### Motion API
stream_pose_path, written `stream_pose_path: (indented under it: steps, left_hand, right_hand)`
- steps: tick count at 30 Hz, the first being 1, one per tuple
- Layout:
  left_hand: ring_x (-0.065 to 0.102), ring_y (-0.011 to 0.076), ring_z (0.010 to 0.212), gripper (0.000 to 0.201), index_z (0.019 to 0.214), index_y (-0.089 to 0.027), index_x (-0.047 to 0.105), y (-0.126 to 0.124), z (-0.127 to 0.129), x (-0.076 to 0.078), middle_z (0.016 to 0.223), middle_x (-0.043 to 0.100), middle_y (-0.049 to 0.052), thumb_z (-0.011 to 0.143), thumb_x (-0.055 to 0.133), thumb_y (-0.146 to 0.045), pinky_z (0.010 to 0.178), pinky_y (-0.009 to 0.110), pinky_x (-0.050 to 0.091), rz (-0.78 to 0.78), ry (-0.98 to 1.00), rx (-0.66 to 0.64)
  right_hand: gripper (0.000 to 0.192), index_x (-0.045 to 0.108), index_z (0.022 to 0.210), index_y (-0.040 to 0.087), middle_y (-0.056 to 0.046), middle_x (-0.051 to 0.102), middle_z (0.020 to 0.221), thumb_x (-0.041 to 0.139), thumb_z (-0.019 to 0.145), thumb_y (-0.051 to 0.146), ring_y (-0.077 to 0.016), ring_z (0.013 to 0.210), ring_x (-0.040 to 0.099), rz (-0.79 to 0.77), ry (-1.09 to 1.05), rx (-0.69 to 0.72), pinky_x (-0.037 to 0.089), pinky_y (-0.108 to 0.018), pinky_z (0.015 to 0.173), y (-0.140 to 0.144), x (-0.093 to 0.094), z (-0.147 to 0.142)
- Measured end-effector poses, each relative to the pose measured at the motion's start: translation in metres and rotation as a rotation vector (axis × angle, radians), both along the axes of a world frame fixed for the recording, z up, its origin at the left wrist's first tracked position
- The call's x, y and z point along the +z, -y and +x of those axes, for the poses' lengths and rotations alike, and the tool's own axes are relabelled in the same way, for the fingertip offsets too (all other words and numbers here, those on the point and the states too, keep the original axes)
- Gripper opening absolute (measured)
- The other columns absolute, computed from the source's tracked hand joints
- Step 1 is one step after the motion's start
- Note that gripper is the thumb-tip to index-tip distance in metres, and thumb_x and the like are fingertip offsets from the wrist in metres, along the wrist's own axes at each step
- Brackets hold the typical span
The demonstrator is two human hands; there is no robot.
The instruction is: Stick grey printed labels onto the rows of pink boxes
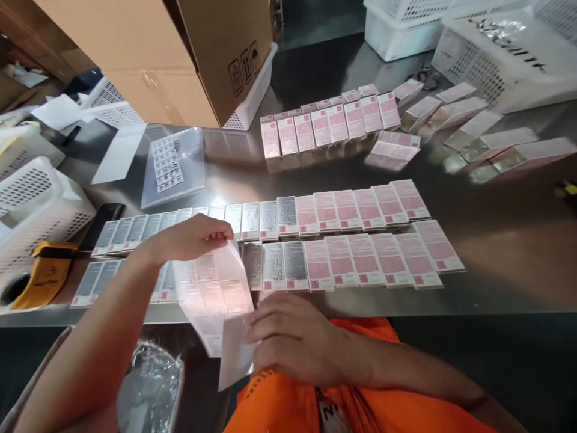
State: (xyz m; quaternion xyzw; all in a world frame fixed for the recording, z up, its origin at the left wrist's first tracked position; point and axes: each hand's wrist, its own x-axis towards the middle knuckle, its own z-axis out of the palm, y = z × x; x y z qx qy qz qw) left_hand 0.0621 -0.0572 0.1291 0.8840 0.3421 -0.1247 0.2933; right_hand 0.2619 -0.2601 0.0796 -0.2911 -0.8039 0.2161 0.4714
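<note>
I have the left hand point(198, 234) gripping the sheet point(220, 282) over the desk's point(505, 264) near edge, the right hand point(293, 343) pinching a flap point(234, 358) by its lower end; silver boxes point(273, 264) look done, pink boxes point(381, 255) seem left

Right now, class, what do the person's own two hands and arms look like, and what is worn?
The left hand and right hand are bare, without gloves; no watch or ring shows. Both forearms are uncovered, with no sleeve in view. A bright orange fabric garment shows small dark lettering and a dark patch with pale characters.
</note>
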Motion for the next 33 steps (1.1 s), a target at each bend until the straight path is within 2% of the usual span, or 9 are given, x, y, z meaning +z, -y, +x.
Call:
stream_pose_path:
  steps: [2, 7, 9, 11, 14, 18, 26, 30, 33]
  left_hand:
    - [0.059, 0.0141, 0.063, 0.017, 0.076, -0.023, 0.068, 0.000, -0.002, -0.001, 0.069, 0.066, -0.002, 0.078, 0.051, -0.024, 0.057, 0.023, 0.040, -0.014, 0.021, -0.008]
    - [0.053, 0.0131, 0.052, 0.021, 0.053, -0.020, 0.056, 0.044, 0.027, -0.019, 0.056, 0.059, -0.001, 0.065, 0.042, -0.011, 0.052, 0.024, 0.036, 0.049, 0.261, 0.050]
    - [0.048, 0.0121, 0.048, 0.020, 0.048, -0.020, 0.050, 0.070, 0.044, -0.028, 0.050, 0.054, -0.001, 0.064, 0.042, -0.010, 0.049, 0.024, 0.033, 0.030, 0.290, 0.034]
    - [0.050, 0.0117, 0.048, 0.018, 0.060, -0.020, 0.057, 0.091, 0.059, -0.036, 0.053, 0.057, -0.003, 0.072, 0.046, -0.013, 0.048, 0.023, 0.032, -0.073, 0.269, 0.086]
    - [0.058, 0.0124, 0.051, 0.018, 0.094, -0.021, 0.064, 0.107, 0.076, -0.041, 0.060, 0.065, -0.004, 0.089, 0.049, -0.030, 0.050, 0.022, 0.037, -0.240, 0.255, 0.246]
    - [0.066, 0.0159, 0.062, 0.039, 0.126, -0.022, 0.055, 0.109, 0.090, -0.044, 0.068, 0.069, -0.002, 0.092, 0.050, -0.042, 0.059, 0.024, 0.046, -0.330, 0.318, 0.361]
    - [0.061, 0.0127, 0.061, 0.019, 0.089, -0.020, 0.066, 0.114, 0.102, -0.049, 0.068, 0.067, 0.000, 0.089, 0.054, -0.035, 0.056, 0.023, 0.045, -0.560, 0.392, 0.441]
    - [0.056, 0.0107, 0.052, 0.027, 0.071, -0.020, 0.058, 0.117, 0.104, -0.052, 0.056, 0.061, -0.003, 0.091, 0.052, -0.038, 0.051, 0.022, 0.038, -0.512, 0.342, 0.459]
    - [0.054, 0.0112, 0.049, 0.031, 0.066, -0.020, 0.056, 0.120, 0.107, -0.056, 0.052, 0.060, -0.003, 0.091, 0.049, -0.037, 0.051, 0.023, 0.037, -0.471, 0.252, 0.451]
  right_hand:
    - [0.004, 0.062, 0.087, 0.024, 0.000, 0.074, 0.094, 0.063, 0.090, 0.022, -0.0140, 0.093, 0.069, -0.178, -0.139, -0.029, 0.055, -0.028, 0.085, -0.001, 0.007, 0.020]
    - [0.017, 0.059, 0.083, 0.023, 0.001, 0.068, 0.080, 0.075, 0.077, 0.023, -0.0145, 0.071, 0.067, -0.621, -0.397, -0.474, 0.057, -0.027, 0.061, -0.023, -0.001, 0.077]
    - [0.022, 0.056, 0.081, 0.022, 0.002, 0.063, 0.074, 0.076, 0.074, 0.026, -0.0125, 0.062, 0.063, -0.812, -0.484, -0.499, 0.053, -0.023, 0.050, -0.033, -0.008, 0.094]
    - [0.025, 0.055, 0.080, 0.021, 0.004, 0.060, 0.070, 0.078, 0.071, 0.028, -0.0104, 0.056, 0.058, -0.930, -0.530, -0.474, 0.049, -0.021, 0.045, -0.040, -0.013, 0.106]
    - [0.029, 0.056, 0.079, 0.019, 0.004, 0.059, 0.072, 0.080, 0.066, 0.028, -0.0072, 0.054, 0.054, -0.977, -0.541, -0.428, 0.045, -0.019, 0.046, -0.045, -0.018, 0.116]
    - [0.033, 0.055, 0.077, 0.019, 0.005, 0.057, 0.072, 0.082, 0.063, 0.028, -0.0067, 0.058, 0.054, -1.057, -0.617, -0.314, 0.047, -0.019, 0.053, -0.046, -0.021, 0.121]
    - [0.031, 0.057, 0.077, 0.019, 0.005, 0.058, 0.073, 0.083, 0.063, 0.029, -0.0051, 0.053, 0.051, -1.100, -0.582, -0.311, 0.042, -0.018, 0.047, -0.048, -0.024, 0.120]
    - [0.023, 0.061, 0.077, 0.019, 0.004, 0.063, 0.071, 0.078, 0.072, 0.033, -0.0072, 0.052, 0.056, -1.054, -0.452, -0.394, 0.042, -0.018, 0.046, -0.047, -0.024, 0.117]
    - [0.015, 0.066, 0.080, 0.020, 0.002, 0.069, 0.073, 0.070, 0.082, 0.034, -0.0119, 0.063, 0.064, -0.948, -0.264, -0.446, 0.049, -0.023, 0.058, -0.045, -0.027, 0.116]
